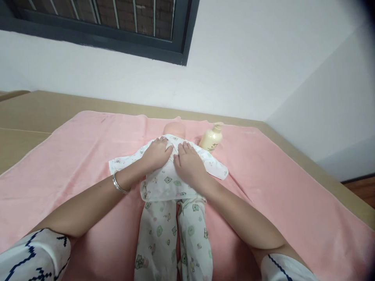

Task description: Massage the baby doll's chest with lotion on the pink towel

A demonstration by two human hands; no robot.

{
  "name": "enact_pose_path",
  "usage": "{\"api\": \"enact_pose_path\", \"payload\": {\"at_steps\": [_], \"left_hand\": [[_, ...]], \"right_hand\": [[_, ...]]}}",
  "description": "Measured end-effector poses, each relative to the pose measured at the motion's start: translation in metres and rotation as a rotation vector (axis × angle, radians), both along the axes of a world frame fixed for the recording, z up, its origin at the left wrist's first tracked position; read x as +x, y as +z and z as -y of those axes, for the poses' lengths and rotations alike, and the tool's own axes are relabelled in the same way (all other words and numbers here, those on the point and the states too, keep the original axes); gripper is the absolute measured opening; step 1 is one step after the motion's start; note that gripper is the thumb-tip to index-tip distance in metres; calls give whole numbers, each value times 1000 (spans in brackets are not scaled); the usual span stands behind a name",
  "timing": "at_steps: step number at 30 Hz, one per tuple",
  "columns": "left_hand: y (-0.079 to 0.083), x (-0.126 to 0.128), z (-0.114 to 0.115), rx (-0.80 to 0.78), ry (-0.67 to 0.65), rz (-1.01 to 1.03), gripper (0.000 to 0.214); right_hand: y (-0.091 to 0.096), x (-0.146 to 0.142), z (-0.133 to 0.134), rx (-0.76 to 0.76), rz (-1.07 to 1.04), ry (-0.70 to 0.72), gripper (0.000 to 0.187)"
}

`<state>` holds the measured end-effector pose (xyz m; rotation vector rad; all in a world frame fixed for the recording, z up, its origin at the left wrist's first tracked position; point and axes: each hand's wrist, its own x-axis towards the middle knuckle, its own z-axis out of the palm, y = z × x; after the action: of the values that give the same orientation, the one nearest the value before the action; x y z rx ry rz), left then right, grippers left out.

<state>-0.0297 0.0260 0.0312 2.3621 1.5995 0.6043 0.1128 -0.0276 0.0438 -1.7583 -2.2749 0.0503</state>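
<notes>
A doll [166, 181] the size of a baby lies stretched out, its legs toward me. It wears a white top and white trousers [159, 238] printed with small green figures. Only the smooth top of its head [175, 129] shows past the collar, and I cannot tell which side faces up. My left hand [156, 154], below a silver bangle [118, 182], rests flat on the upper part of the top. Beside it my right hand [189, 162] also lies flat on the cloth, its fingers stretched out. Neither hand grips anything.
A cream pump bottle [211, 137] stands to the right of the doll's head. Under everything spreads a pink sheet [93, 144] over a tan surface [58, 103]. A white wall [234, 70] with a dark-framed window [184, 35] rises behind.
</notes>
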Motion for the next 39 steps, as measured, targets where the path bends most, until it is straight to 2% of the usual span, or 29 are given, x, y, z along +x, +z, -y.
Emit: {"api": "enact_pose_path", "payload": {"at_steps": [3,5,11,18,23,27,29,31,35,37,39], "left_hand": [[2,-3,-7,-10,11,15,47],[-3,-1,-6,38,19,0,47],[-22,5,-1,178,41,16,47],[-21,4,-2,181,33,20,48],[-15,9,20,202,70,-64,51],[-11,14,43,248,30,-140,50],[-8,12,41,228,15,-119,49],[-4,8,27,173,-2,-80,46],[1,-1,-1,76,-61,-54,42],[-2,1,1,120,-51,-72,44],[-7,6,14,215,-57,-111,46]], "right_hand": [[6,-7,15,-6,-8,93,57],[7,-3,10,-36,-50,106,58],[-6,18,-32,-56,-174,-30,66],[-10,16,-29,-19,-147,-29,63],[1,23,-33,-16,-215,35,52],[4,27,-37,-2,-231,52,47],[3,22,-31,-2,-167,23,49],[2,12,-19,-14,-90,1,53],[5,-4,8,-1,7,79,56],[8,-4,9,7,-6,94,55],[9,3,-2,-8,-57,76,52]]}}
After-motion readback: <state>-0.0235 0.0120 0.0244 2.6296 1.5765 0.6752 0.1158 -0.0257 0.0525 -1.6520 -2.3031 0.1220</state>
